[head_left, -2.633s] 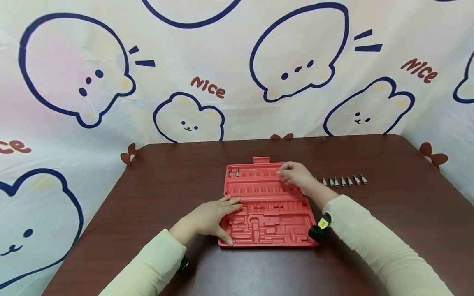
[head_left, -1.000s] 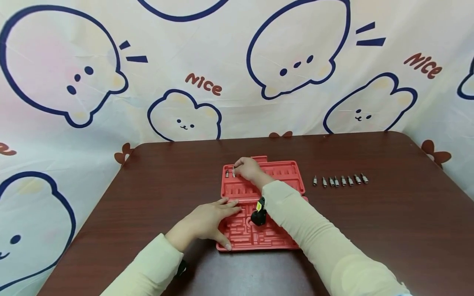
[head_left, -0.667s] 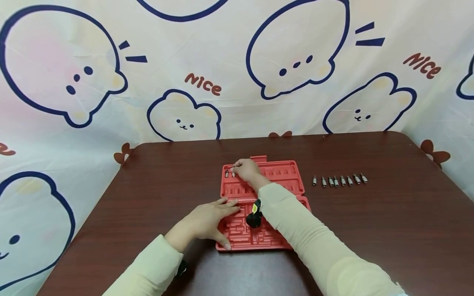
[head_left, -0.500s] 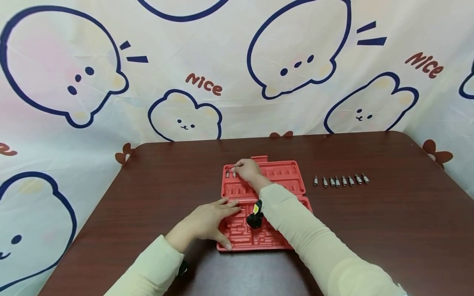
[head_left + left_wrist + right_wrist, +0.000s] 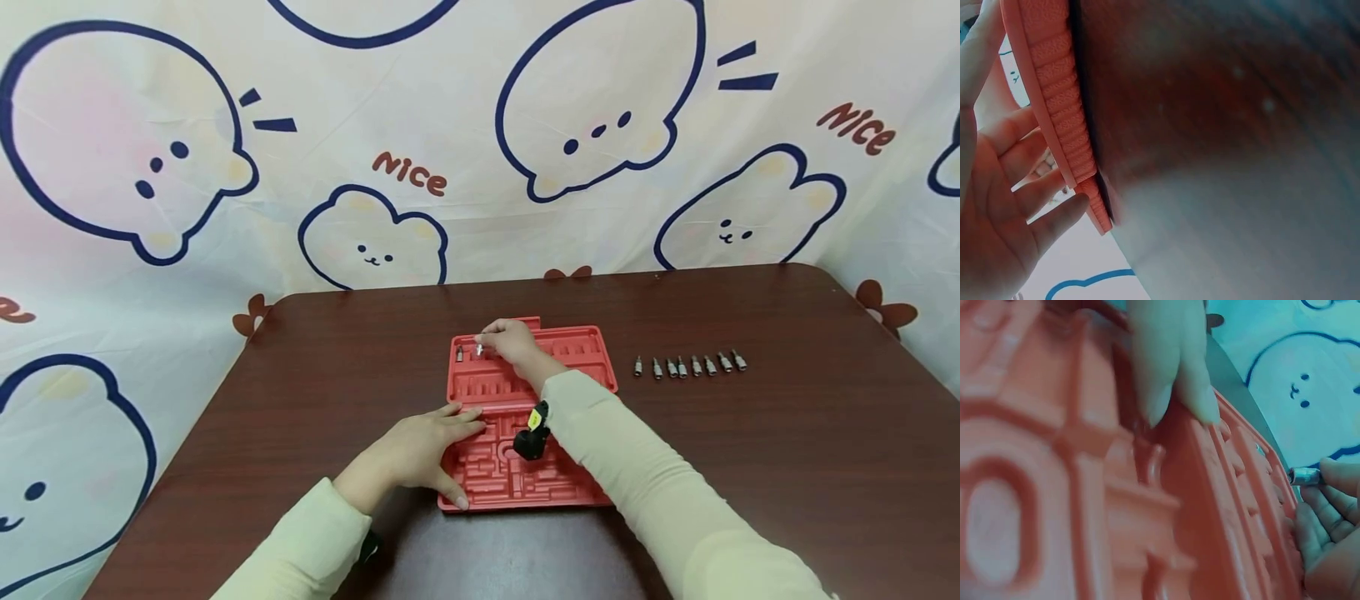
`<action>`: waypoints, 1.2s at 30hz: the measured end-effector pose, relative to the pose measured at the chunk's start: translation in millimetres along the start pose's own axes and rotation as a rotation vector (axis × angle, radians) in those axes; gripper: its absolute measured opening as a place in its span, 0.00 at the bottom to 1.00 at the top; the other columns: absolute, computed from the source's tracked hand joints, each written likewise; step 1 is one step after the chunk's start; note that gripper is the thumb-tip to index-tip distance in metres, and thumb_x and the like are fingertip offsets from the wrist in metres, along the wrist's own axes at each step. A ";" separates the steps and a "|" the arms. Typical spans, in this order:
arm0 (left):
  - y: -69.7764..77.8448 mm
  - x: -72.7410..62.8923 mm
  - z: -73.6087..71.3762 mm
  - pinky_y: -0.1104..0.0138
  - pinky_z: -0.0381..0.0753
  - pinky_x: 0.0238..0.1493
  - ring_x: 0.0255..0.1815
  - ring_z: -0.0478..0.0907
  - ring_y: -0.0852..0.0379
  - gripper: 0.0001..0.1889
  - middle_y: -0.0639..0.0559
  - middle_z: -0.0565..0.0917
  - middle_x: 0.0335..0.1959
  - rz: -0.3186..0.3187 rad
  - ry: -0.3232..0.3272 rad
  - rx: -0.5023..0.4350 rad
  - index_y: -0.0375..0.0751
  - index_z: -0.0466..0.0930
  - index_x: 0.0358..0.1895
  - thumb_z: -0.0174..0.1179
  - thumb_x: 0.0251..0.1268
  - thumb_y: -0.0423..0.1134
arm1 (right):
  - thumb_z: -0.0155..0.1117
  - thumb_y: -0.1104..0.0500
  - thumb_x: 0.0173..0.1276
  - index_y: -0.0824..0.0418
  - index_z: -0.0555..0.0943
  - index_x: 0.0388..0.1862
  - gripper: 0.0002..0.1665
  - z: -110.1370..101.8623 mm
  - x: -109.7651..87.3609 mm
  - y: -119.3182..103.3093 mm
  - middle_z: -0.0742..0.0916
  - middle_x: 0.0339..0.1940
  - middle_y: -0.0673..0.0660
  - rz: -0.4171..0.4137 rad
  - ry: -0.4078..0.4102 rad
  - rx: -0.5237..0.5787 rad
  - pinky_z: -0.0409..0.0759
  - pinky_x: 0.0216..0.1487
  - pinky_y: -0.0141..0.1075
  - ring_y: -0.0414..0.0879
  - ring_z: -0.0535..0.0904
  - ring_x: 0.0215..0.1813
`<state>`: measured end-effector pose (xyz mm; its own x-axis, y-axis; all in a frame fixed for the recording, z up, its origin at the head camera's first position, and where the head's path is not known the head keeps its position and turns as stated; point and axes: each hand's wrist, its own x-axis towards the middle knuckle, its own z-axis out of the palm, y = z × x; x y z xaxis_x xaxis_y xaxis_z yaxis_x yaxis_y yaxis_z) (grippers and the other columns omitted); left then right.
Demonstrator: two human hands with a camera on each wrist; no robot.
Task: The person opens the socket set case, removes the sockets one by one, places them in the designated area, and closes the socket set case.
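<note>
An open red plastic tool case [image 5: 517, 467] lies on the table with its lid half to the back. My left hand [image 5: 420, 446] rests on its left edge, fingers straight and spread; the left wrist view shows the fingers [image 5: 1054, 225] along the case's side. Over the top row of slots, my right hand [image 5: 513, 342] pinches a small silver bit socket [image 5: 480, 350] between thumb and fingers. This bit socket [image 5: 1305, 476] appears raised above the slots in the right wrist view. A second bit socket [image 5: 460, 354] sits in the leftmost slot.
Several bit sockets [image 5: 682, 367] stand in a row on the dark brown table [image 5: 750, 450], right of the case. A patterned cloth [image 5: 480, 242] hangs behind the table's back edge.
My right hand has moved left from the top row's right end to the second bit socket, then lifted it from its slot and slightly right. The left hand stays on the case.
</note>
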<state>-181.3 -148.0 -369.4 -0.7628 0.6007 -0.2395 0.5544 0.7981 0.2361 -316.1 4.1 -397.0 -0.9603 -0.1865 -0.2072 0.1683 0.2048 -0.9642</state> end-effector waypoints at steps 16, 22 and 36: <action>1.1 -0.2 -0.6 0.52 0.61 0.54 0.65 0.50 0.50 0.50 0.53 0.60 0.63 -0.007 0.010 0.012 0.49 0.63 0.61 0.61 0.26 0.68 | 0.52 0.60 0.64 0.68 0.70 0.40 0.11 -79.2 -39.8 -5.1 0.79 0.27 0.56 -0.029 -0.168 -0.014 0.76 0.37 0.40 0.52 0.78 0.37; 1.2 -1.9 0.0 0.51 0.60 0.54 0.65 0.49 0.50 0.49 0.53 0.59 0.64 -0.006 0.014 0.000 0.48 0.63 0.61 0.62 0.26 0.67 | 0.52 0.61 0.64 0.67 0.68 0.40 0.11 -117.3 -55.6 1.5 0.78 0.28 0.55 -0.061 -0.213 0.021 0.75 0.38 0.41 0.55 0.77 0.40; -0.1 -3.1 -0.1 0.51 0.60 0.54 0.65 0.49 0.49 0.49 0.53 0.58 0.64 0.021 0.013 -0.004 0.47 0.63 0.61 0.61 0.29 0.67 | 0.55 0.63 0.61 0.58 0.71 0.32 0.02 -213.0 -92.4 30.0 0.80 0.28 0.50 -0.071 -0.061 0.142 0.75 0.36 0.35 0.40 0.77 0.32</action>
<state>-179.0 -149.9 -368.6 -0.7553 0.6165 -0.2224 0.5688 0.7852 0.2447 -269.7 232.2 -371.6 -0.9564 -0.2547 -0.1429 0.1341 0.0515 -0.9896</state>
